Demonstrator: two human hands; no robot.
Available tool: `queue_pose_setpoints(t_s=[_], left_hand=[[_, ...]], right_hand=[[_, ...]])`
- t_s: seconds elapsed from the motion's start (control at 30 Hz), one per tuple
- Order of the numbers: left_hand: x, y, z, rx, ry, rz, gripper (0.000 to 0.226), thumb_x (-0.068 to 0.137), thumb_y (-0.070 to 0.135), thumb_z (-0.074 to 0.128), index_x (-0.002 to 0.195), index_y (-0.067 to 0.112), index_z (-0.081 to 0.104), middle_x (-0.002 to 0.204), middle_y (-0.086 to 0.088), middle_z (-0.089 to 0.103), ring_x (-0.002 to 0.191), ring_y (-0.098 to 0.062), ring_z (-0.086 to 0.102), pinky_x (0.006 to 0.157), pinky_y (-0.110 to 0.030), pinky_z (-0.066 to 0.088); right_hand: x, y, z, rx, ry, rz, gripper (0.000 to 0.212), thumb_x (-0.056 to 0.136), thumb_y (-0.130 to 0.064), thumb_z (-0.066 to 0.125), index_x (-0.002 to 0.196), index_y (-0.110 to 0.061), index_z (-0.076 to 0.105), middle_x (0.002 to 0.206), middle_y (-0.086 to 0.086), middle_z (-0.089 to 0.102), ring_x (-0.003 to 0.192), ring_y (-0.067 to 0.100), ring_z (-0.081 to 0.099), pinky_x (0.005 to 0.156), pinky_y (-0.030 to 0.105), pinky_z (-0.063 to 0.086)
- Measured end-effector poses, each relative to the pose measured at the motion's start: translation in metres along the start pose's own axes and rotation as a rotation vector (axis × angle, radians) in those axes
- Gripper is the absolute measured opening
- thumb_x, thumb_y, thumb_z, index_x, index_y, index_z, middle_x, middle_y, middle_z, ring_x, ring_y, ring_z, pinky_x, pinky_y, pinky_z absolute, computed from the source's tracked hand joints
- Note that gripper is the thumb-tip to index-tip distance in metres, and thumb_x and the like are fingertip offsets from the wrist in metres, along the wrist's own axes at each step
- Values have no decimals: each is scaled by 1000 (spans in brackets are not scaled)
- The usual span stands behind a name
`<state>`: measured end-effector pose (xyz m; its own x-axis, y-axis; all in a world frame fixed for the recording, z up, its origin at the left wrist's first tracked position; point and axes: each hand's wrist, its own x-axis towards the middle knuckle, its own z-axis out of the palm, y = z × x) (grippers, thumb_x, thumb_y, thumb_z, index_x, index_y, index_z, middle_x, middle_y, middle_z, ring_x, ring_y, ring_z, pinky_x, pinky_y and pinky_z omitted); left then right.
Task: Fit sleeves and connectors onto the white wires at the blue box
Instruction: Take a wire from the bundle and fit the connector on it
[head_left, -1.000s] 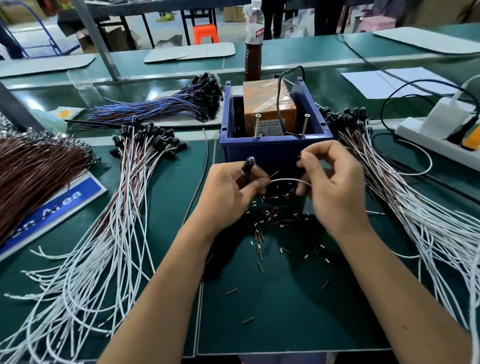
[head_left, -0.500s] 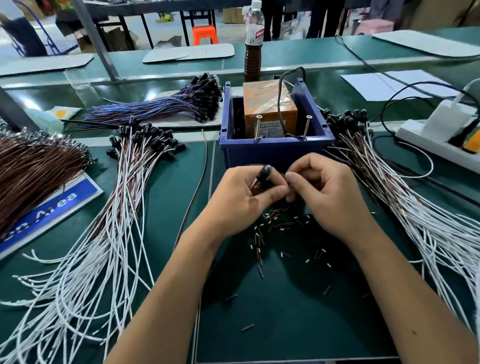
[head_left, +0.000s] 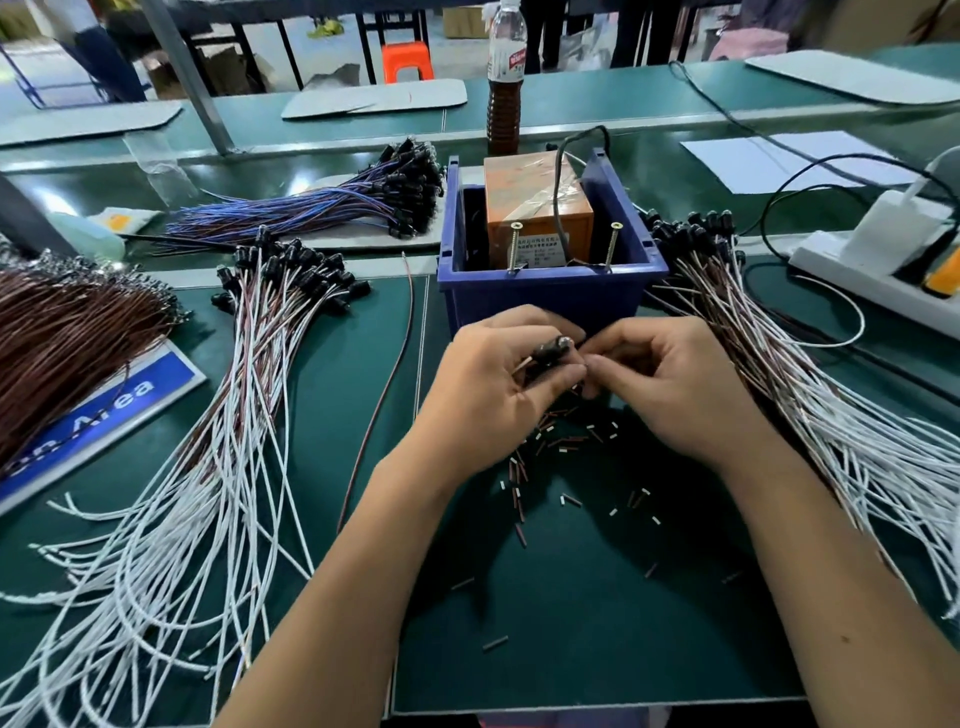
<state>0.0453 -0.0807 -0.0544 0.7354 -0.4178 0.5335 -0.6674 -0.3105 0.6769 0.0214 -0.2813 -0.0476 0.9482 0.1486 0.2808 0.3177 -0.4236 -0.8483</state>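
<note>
Since a sec ago my two hands have come together: right hand (head_left: 670, 387) was apart from the left w/ a white wire arcing between them, now its fingertips meet the left's, just in front of the blue box (head_left: 550, 296). That arc is gone from sight.

Left hand (head_left: 488, 384): fingers closed round a black connector (head_left: 551, 349), shiny tip poking out above the thumb. Right hand fingers are pinched shut at the same spot, but on what I can't tell; whatever sits between the tips is too small and covered. Can't see the wire end or any sleeve on it.

Inside the box: 1 orange block (head_left: 535, 208) wrapped in tape, 2 screws (head_left: 514, 244) standing at its front edge, 1 black cord looped over it. Label on the block is unreadable.

Loose sleeves (head_left: 519, 483) lie scattered on the green bench (head_left: 597, 623) under and below my hands, dozens, too many and too tiny to count; some hidden by my wrists.

White wires w/ black connectors: 1 bundle left (head_left: 208, 467), 1 bundle right (head_left: 831, 405), both cut off at frame edges. Also 1 blue-purple bundle (head_left: 311, 208) behind, 1 brown bundle (head_left: 62, 338) far left, cut off. 1 bottle (head_left: 505, 78) behind the box, 1 power strip (head_left: 857, 270) right, partly out of frame.
</note>
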Motion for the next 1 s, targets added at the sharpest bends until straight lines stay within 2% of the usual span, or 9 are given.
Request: queue_pose_setpoints(t_s=[0.1,0.2,0.3,0.4,0.5,0.6,0.67,0.83,1.0], left_hand=[[1,-2,-1,10,33,31,3,90,8,78,87,6,78,96,-1,74,90,-16,71,78,-40,57],[-2,-5,-6,63,48,-17,1,90,9,78,88,9,78,89,1,74,85,-16,70,76,-42,55],[-1,-6,-11,100,137,-10,3,89,7,78,87,6,77,85,-2,72,80,-19,68,71,-40,54],[0,-9,-17,94,247,-27,3,89,8,77,87,6,78,86,-2,74,80,-17,69,71,-37,55],[-1,-8,-15,28,192,-62,3,88,7,77,85,6,78,95,-1,76,87,-14,72,77,-38,58],[-3,-3,-4,36,50,-26,3,86,6,79,84,7,78,99,1,76,92,-12,72,82,-38,58],[-3,-1,2,66,11,13,3,86,4,79,84,6,78,97,0,75,89,-14,72,79,-39,57],[-2,-7,-1,88,132,-41,4,85,4,78,82,6,77,88,0,75,84,-15,71,77,-39,57],[-3,-5,2,104,166,-64,6,84,3,78,84,9,78,92,0,76,89,-13,72,83,-36,58]], right_hand=[[0,2,1,61,28,8,8,95,-5,74,91,-11,78,72,2,77,64,12,72,62,19,53],[-1,3,-1,147,30,38,3,96,-10,75,94,-11,77,72,4,77,52,0,60,52,11,44],[0,9,-7,128,13,97,7,96,-14,75,90,-17,78,74,4,78,48,3,55,48,16,43],[3,13,-15,152,120,148,12,95,-13,76,85,-18,79,73,5,77,48,10,50,48,20,41],[3,11,-13,258,164,152,13,95,-10,76,84,-15,79,69,8,75,47,9,48,45,16,40],[2,8,-3,201,57,150,13,94,-11,76,83,-17,80,68,7,74,49,9,50,45,18,41],[2,8,3,219,13,181,16,95,-12,76,81,-18,80,66,8,73,49,10,49,45,17,40],[4,7,11,465,94,311,21,96,-18,75,76,-17,80,65,6,70,44,6,46,41,15,35],[5,6,15,472,186,357,25,94,-23,78,70,-18,78,61,5,68,41,6,46,39,16,35]])
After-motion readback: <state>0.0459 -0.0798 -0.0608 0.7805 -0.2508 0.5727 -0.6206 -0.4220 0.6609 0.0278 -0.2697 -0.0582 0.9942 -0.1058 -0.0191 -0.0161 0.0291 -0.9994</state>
